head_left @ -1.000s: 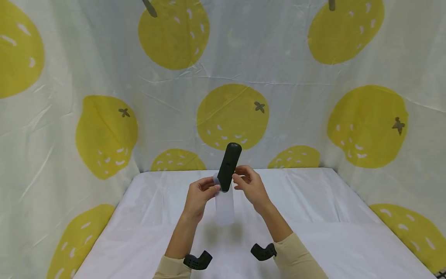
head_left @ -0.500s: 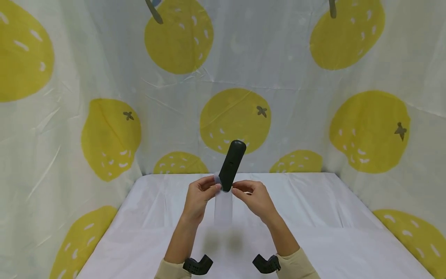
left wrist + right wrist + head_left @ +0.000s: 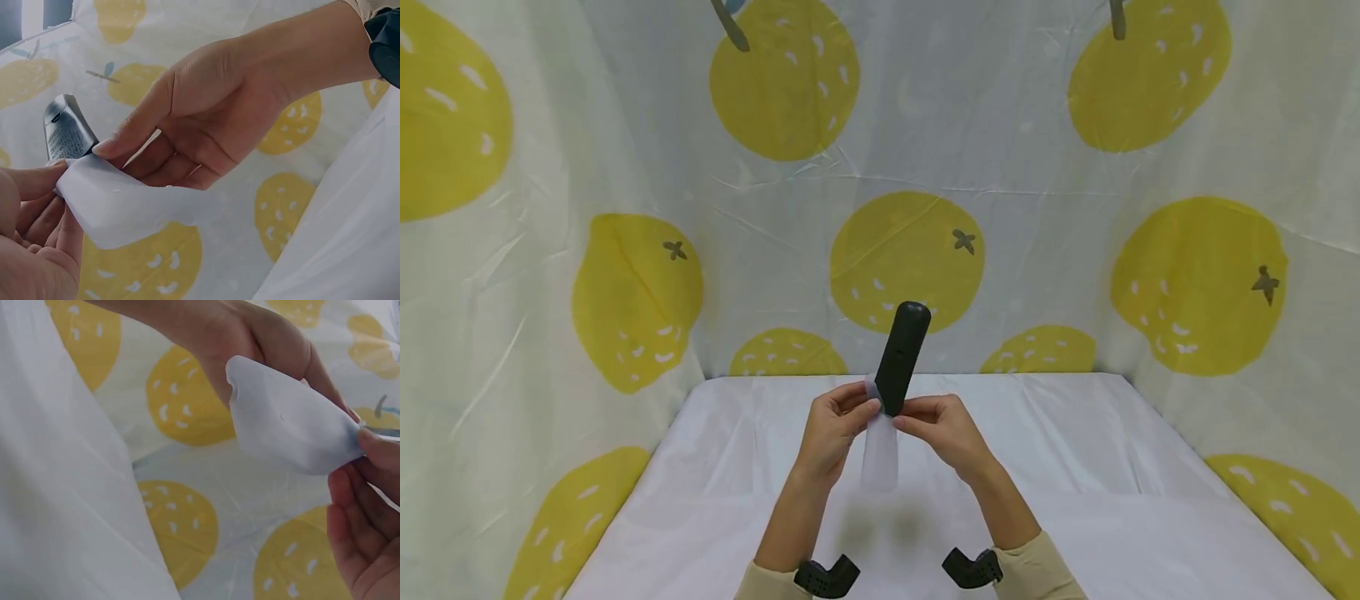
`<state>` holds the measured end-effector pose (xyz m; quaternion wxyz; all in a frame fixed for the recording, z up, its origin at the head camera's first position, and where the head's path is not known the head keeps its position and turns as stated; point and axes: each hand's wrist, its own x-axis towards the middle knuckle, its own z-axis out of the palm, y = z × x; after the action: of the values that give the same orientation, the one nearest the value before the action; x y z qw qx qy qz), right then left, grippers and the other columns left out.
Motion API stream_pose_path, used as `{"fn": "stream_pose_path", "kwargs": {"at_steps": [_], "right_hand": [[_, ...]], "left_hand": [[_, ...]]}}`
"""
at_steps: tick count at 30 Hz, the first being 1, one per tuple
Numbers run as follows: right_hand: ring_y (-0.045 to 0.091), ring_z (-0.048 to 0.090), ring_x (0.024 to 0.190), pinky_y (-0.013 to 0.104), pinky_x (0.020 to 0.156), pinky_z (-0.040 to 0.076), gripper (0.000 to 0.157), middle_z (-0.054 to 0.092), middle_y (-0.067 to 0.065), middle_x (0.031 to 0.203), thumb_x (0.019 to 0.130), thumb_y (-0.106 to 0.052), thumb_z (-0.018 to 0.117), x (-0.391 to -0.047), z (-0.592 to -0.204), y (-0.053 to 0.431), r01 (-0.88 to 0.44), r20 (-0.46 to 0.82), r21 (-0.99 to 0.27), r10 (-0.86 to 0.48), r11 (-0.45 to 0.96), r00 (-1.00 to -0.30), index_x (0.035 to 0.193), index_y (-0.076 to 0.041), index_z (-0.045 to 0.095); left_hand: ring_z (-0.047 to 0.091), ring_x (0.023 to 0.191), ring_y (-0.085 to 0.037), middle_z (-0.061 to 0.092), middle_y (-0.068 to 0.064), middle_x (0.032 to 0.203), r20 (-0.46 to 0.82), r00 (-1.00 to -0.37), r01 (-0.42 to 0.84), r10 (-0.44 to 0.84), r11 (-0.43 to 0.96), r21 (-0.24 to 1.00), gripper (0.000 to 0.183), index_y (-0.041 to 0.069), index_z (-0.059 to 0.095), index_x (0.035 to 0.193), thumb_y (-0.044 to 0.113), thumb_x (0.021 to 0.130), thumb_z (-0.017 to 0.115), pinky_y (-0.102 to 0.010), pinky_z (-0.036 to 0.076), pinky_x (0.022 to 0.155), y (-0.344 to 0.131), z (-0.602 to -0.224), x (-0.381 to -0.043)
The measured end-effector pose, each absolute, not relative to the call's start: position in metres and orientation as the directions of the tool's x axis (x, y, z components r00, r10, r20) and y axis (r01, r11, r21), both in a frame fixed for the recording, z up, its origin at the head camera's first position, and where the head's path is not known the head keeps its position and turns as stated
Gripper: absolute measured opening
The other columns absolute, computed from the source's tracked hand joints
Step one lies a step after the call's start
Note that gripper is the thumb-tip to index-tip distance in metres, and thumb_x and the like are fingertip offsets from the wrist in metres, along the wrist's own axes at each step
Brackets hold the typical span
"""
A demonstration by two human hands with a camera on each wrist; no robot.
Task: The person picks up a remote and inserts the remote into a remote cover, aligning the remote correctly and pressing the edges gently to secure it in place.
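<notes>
A long black device (image 3: 904, 354) with a rounded top, like a remote control, leans to the right above the table. Small print shows on its back (image 3: 65, 139) in the left wrist view. Its lower end meets the mouth of a translucent white sleeve (image 3: 880, 458), which hangs downward. My left hand (image 3: 837, 425) pinches the sleeve's rim beside the device, thumb in front. From the other side, my right hand (image 3: 943, 429) pinches the rim with thumb and forefinger. In the right wrist view the soft sleeve (image 3: 287, 422) bulges between both hands.
A white cloth covers the table (image 3: 1045, 467) beneath the hands. A curtain (image 3: 1030, 242) printed with yellow fruit hangs behind and along both sides. Black wrist cameras (image 3: 826, 577) sit at both cuffs.
My right hand has come down from the device's side to the sleeve's mouth and now pinches it. The sleeve's upper part has narrowed. My left hand keeps its hold.
</notes>
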<state>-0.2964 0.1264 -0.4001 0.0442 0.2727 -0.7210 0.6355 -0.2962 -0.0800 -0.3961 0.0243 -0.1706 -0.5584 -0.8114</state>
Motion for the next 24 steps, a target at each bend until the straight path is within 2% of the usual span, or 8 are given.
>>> {"fn": "stream_pose_path", "kwargs": {"at_steps": [6, 10, 16, 24], "right_hand": [[0.025, 0.073, 0.096, 0.035, 0.088, 0.059, 0.022, 0.076, 0.017, 0.103, 0.093, -0.004, 0.077, -0.296, -0.400, 0.124, -0.474, 0.442, -0.880, -0.308, 0.034, -0.842, 0.111, 0.008, 0.076], [0.025, 0.072, 0.093, 0.034, 0.086, 0.059, 0.017, 0.076, 0.016, 0.099, 0.092, -0.003, 0.078, -0.295, -0.398, 0.126, -0.478, 0.445, -0.877, -0.283, 0.057, -0.850, 0.106, 0.007, 0.078], [0.025, 0.071, 0.091, 0.033, 0.086, 0.058, 0.013, 0.076, 0.013, 0.097, 0.094, -0.007, 0.077, -0.291, -0.393, 0.127, -0.422, 0.393, -0.901, -0.215, 0.106, -0.894, 0.101, 0.004, 0.080], [0.028, 0.067, 0.080, 0.030, 0.075, 0.059, 0.007, 0.071, 0.010, 0.087, 0.092, -0.004, 0.078, -0.284, -0.386, 0.123, -0.361, 0.361, -0.926, -0.017, 0.116, -0.932, 0.092, 0.003, 0.078]], "left_hand": [[0.072, 0.098, -0.023, 0.071, -0.018, 0.113, 0.280, -0.945, 0.182, 0.170, -0.437, 0.881, 0.037, -0.014, 0.059, 0.132, -0.007, 0.096, 0.068, -0.034, 0.057, 0.092, -0.080, -0.398, -0.296], [0.071, 0.096, -0.022, 0.072, -0.016, 0.111, 0.305, -0.936, 0.206, 0.178, -0.426, 0.881, 0.038, -0.015, 0.060, 0.131, -0.005, 0.096, 0.069, -0.033, 0.058, 0.090, -0.080, -0.397, -0.298], [0.071, 0.092, -0.020, 0.072, -0.015, 0.105, 0.343, -0.932, 0.283, 0.119, -0.354, 0.891, 0.034, -0.014, 0.065, 0.125, -0.004, 0.093, 0.073, -0.031, 0.059, 0.085, -0.079, -0.399, -0.300], [0.071, 0.090, -0.020, 0.072, -0.017, 0.105, 0.403, -0.914, 0.386, 0.053, -0.199, 0.901, 0.031, -0.009, 0.070, 0.119, -0.003, 0.090, 0.078, -0.030, 0.060, 0.082, -0.072, -0.400, -0.298]]}}
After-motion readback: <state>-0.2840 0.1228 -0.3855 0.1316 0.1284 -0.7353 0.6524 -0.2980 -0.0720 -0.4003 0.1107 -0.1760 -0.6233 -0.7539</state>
